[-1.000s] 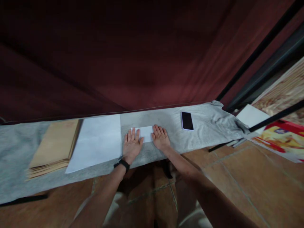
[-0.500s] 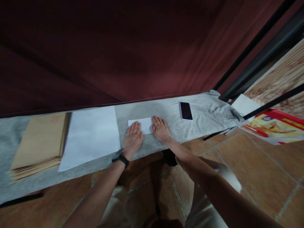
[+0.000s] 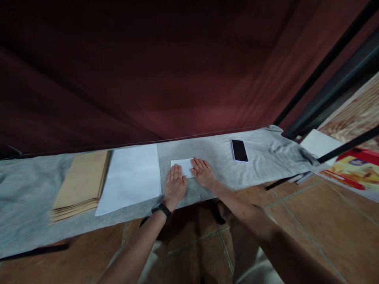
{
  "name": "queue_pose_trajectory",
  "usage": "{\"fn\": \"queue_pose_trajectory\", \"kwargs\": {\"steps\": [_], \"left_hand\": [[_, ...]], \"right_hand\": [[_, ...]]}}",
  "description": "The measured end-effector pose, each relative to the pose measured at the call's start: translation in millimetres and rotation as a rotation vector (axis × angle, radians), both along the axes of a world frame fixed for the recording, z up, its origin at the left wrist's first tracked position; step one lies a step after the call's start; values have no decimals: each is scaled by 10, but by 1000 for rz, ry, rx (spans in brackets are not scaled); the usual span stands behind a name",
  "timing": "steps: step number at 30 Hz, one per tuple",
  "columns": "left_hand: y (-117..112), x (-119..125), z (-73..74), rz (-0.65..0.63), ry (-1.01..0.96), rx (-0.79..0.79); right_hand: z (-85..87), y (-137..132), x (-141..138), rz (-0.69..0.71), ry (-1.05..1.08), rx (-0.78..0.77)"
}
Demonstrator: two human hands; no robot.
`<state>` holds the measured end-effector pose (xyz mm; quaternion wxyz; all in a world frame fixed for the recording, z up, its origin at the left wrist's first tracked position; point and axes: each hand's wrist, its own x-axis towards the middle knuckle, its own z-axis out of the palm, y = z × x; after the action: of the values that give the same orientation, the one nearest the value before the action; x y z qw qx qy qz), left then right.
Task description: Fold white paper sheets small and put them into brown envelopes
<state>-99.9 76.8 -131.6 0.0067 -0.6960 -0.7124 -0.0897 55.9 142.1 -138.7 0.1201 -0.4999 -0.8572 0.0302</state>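
Observation:
A small white rectangle of folded paper [image 3: 185, 167] lies flat on the grey cloth of the narrow table. My left hand [image 3: 175, 184], with a dark watch [image 3: 161, 210] on its wrist, rests palm down over the paper's left part, fingers stretched out. Over its right end lies my right hand [image 3: 203, 172], also flat with fingers extended. Parts of the paper are hidden beneath both hands. Left of my left hand is a stack of large white paper sheets [image 3: 130, 177]. A phone with a dark screen [image 3: 239, 150] lies to the right of my right hand.
A stack of brown paper envelopes [image 3: 81, 179] sits left of the white sheets. The grey cloth [image 3: 263, 157] is wrinkled at the right end. Behind the table hangs a dark red curtain [image 3: 148, 79]. Black metal bars [image 3: 325, 63] and a red-yellow box [image 3: 358, 169] stand at the right.
The camera view has shifted, so the table and everything on it appear lower and further right. My right hand covers a little more of the small paper's right end.

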Motion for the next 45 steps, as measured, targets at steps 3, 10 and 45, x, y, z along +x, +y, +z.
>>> {"fn": "queue_pose_trajectory", "kwargs": {"steps": [3,10,45], "left_hand": [[-66,20,13,58,7,-14],[-140,31,1,104,-2,26],[-68,-61,99,-50,-119,131]], "right_hand": [[-9,41,159,-41,-31,12],[7,114,163,-154,126,19],[12,1,27,-63,8,44]]}}
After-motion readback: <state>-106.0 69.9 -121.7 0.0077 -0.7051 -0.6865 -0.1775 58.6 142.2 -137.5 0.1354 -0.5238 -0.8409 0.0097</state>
